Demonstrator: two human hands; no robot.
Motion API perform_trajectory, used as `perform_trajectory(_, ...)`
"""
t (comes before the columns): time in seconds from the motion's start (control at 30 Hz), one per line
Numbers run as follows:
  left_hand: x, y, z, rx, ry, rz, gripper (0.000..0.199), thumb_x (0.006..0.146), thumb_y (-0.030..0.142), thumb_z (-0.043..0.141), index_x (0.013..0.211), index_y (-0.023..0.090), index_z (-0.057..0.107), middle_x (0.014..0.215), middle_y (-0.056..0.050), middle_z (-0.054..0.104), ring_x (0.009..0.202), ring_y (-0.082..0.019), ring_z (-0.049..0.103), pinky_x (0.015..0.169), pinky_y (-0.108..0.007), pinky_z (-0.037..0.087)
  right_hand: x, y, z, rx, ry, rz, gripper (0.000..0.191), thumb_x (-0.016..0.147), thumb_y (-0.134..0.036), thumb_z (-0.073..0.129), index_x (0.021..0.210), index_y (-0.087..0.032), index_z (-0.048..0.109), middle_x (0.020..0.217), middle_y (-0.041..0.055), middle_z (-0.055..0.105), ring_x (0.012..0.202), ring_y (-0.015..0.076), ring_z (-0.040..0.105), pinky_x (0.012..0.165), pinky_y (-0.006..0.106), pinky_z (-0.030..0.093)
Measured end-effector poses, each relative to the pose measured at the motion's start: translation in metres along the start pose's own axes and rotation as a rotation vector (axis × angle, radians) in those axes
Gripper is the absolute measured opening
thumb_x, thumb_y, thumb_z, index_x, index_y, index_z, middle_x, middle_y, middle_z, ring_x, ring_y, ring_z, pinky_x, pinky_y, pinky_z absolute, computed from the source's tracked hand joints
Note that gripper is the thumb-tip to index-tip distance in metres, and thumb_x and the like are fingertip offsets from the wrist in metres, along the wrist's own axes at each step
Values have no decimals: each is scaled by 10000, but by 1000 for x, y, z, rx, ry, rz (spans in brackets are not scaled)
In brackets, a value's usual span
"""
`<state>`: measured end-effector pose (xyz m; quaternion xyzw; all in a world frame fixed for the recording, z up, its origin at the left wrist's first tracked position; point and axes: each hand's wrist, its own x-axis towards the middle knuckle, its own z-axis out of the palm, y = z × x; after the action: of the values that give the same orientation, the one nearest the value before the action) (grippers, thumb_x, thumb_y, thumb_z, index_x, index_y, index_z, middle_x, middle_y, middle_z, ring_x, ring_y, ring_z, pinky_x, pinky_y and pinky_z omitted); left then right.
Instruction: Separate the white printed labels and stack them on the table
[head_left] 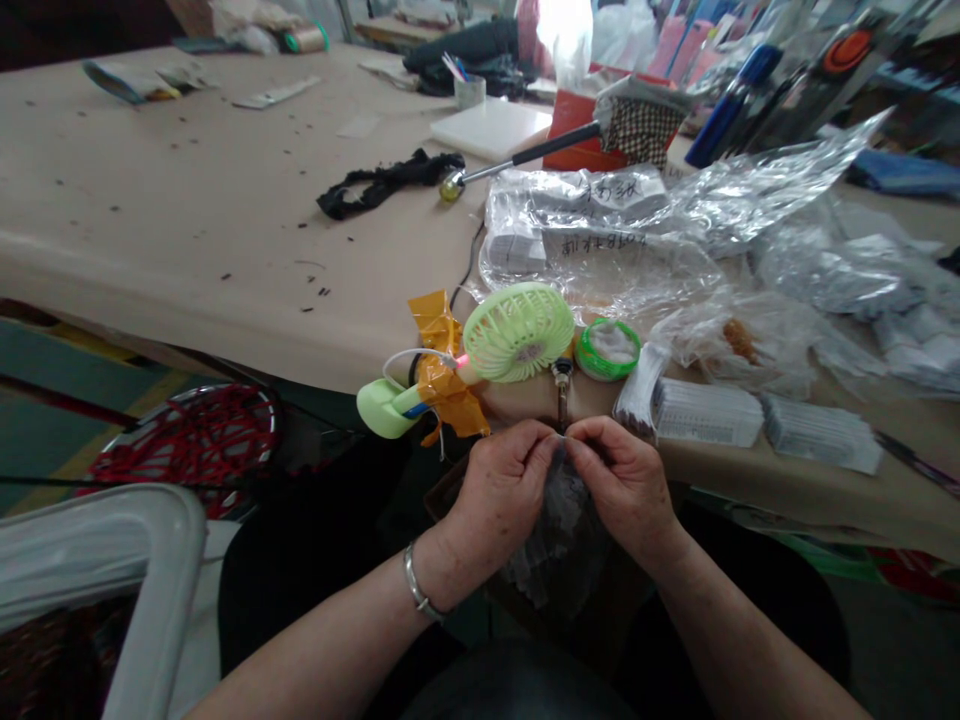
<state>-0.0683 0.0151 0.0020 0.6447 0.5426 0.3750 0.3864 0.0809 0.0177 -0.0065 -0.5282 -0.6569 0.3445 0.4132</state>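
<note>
My left hand point(504, 482) and my right hand point(624, 485) meet just below the table's front edge, thumbs and forefingers pinched together. A tiny pale piece shows between the fingertips; its kind is too small to make out. Right beyond them a thin metal tool tip point(562, 395) points down from the table edge. A light green handheld fan point(517, 335) leans by my left hand, bound with orange-brown tape point(446, 385). Right of the tool is a round green tub point(609, 348) with white stuffing. Stacked printed labels point(709, 412) lie near my right hand. Below my hands hangs an open clear bag point(559, 540).
Clear plastic bags point(600, 265) cover the right of the table point(150, 200). A long-handled tool point(517, 158), a black cloth strip point(382, 185) and a white slab point(491, 128) lie farther back. At lower left stand a white plastic chair point(169, 560) and a red woven stool point(195, 440).
</note>
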Motion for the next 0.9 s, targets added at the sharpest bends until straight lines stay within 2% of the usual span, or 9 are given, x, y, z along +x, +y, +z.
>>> perform_trajectory(0.23, 4, 1, 0, 25, 17, 14, 215, 896, 232, 480, 767, 182, 646, 669, 19, 614, 615, -101, 546, 584, -196, 379, 1, 2, 1, 13, 22, -1, 106, 873, -245, 549, 794, -194, 598, 681, -28, 575, 627, 108, 533, 597, 214, 421)
perform_trajectory(0.33, 0, 2, 0, 6, -1, 4, 217, 900, 256, 484, 781, 184, 651, 666, 17, 619, 611, -104, 554, 588, -199, 390, -4, 1, 1, 21, 13, 8, 79, 869, -260, 576, 840, -200, 618, 723, -20, 623, 662, 118, 579, 626, 219, 450)
perform_trajectory(0.43, -8, -1, -1, -29, -25, -15, 210, 894, 262, 496, 796, 189, 667, 669, 11, 642, 614, -111, 575, 595, -200, 413, -17, -1, -7, -36, -26, -21, 84, 861, -252, 604, 933, -212, 618, 805, -9, 667, 727, 128, 624, 680, 225, 478)
perform_trajectory(0.5, -12, -7, -1, -36, -31, -27, 192, 885, 256, 509, 847, 197, 688, 721, -1, 683, 653, -125, 609, 624, -207, 439, -26, 0, -18, -143, -28, -98, 47, 861, -219, 603, 908, -216, 604, 787, -14, 656, 707, 121, 618, 667, 222, 475)
perform_trajectory(0.57, -14, -16, 0, -13, -13, -26, 191, 863, 269, 544, 954, 204, 698, 873, -30, 726, 786, -162, 652, 715, -236, 472, -33, 3, -32, -275, 38, -214, 42, 858, -174, 597, 845, -212, 585, 755, -15, 624, 685, 117, 595, 650, 228, 466)
perform_trajectory(0.63, -15, -25, 3, 28, 32, -21, 241, 839, 277, 569, 1033, 195, 687, 976, -56, 729, 889, -197, 660, 797, -276, 482, -34, 8, -47, -418, 157, -330, 61, 844, -150, 610, 837, -204, 583, 780, 1, 609, 728, 133, 585, 689, 252, 472)
perform_trajectory(0.73, -17, -32, 9, 40, 15, -46, 236, 839, 266, 549, 1005, 176, 691, 947, -64, 734, 869, -199, 669, 796, -292, 492, -27, 20, -63, -638, 307, -414, 108, 828, -190, 648, 930, -179, 614, 866, 48, 612, 841, 186, 573, 788, 331, 478)
perform_trajectory(0.83, -21, -31, 15, 20, -48, -94, 193, 844, 246, 532, 908, 172, 699, 879, -55, 739, 819, -188, 676, 749, -277, 492, -18, 28, -67, -765, 343, -417, 208, 814, -238, 671, 999, -150, 636, 896, 82, 616, 887, 231, 557, 819, 401, 468)
perform_trajectory(0.9, -23, -29, 19, 5, -77, -115, 181, 844, 243, 533, 882, 176, 697, 848, -46, 738, 796, -182, 675, 725, -270, 486, -15, 30, -64, -782, 350, -429, 169, 819, -211, 658, 978, -152, 651, 872, 75, 623, 867, 230, 559, 802, 406, 460)
